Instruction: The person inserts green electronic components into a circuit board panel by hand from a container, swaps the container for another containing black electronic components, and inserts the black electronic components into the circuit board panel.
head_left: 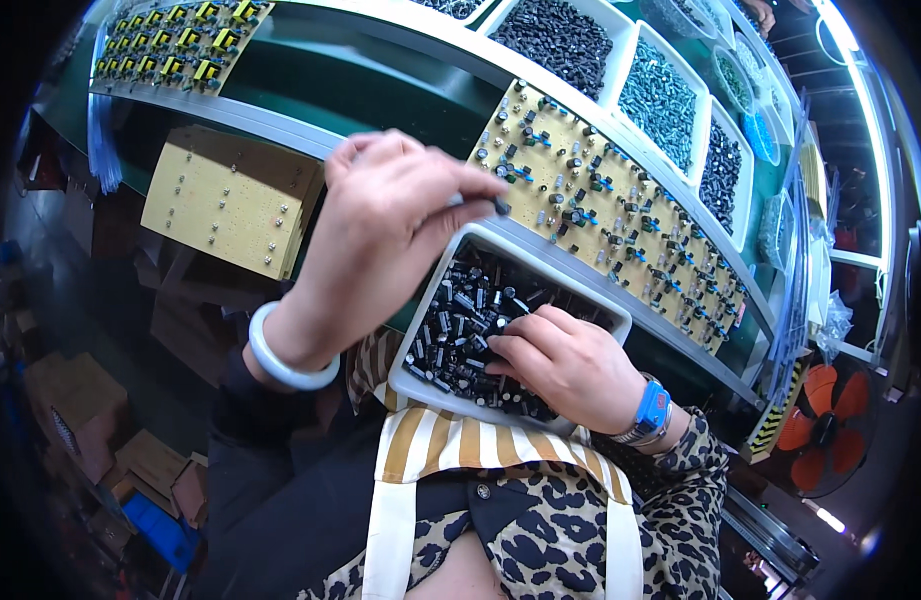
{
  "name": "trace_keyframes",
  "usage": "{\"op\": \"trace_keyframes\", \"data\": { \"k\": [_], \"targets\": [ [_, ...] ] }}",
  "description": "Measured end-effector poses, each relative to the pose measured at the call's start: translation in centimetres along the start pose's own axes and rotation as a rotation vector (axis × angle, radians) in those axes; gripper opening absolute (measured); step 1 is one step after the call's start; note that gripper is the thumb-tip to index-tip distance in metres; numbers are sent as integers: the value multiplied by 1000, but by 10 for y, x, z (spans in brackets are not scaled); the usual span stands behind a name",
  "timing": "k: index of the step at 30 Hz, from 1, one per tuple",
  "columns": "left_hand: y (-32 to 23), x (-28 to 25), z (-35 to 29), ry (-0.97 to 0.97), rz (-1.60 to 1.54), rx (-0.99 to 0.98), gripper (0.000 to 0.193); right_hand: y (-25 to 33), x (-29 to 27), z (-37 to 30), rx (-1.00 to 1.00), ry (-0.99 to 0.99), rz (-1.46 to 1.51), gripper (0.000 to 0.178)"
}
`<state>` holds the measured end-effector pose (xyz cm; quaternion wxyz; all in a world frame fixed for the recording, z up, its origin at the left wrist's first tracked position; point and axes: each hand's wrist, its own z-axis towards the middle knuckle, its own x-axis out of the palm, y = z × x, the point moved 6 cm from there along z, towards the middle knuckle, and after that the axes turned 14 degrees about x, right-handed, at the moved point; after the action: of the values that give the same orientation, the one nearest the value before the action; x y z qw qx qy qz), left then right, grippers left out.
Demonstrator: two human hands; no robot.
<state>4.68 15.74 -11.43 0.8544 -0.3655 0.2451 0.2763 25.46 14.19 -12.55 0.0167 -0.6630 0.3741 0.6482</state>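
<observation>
A dark part (pixel 501 207) sits pinched in the left hand's (pixel 392 208) fingertips, its long axis too small to read; knuckles up, fingers pointing right. Below that grip, the right hand (pixel 568 368) dips into the bin (pixel 418 391); whether it clamps anything, I cannot tell.

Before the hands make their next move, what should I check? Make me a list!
1. Left hand has something pinched: ok, a small dark part is at its fingertips.
2. Which way that part's legs point: cannot tell, too small.
3. Right hand is at the white bin: ok, its fingers are down among the dark parts.
4. Right hand has a part gripped: cannot tell, its fingertips are partly hidden.
5. Yellowish board is close by: ok, just beyond the bin.
</observation>
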Motion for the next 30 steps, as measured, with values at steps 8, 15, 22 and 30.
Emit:
{"op": "trace_keyframes", "data": {
  "k": [8,15,22,30],
  "targets": [
    [18,13,46,6,404,70,9,-1,7,-4,-75,-9,11,31],
    [13,26,56,67,573,134,12,0,8,-9,-68,-27,-31,28],
    [8,23,67,207,674,187,14,-4,8,-10,-113,-70,23,29],
    [4,28,70,226,717,167,15,-5,10,-9,-112,-19,15,32]
  ]
}}
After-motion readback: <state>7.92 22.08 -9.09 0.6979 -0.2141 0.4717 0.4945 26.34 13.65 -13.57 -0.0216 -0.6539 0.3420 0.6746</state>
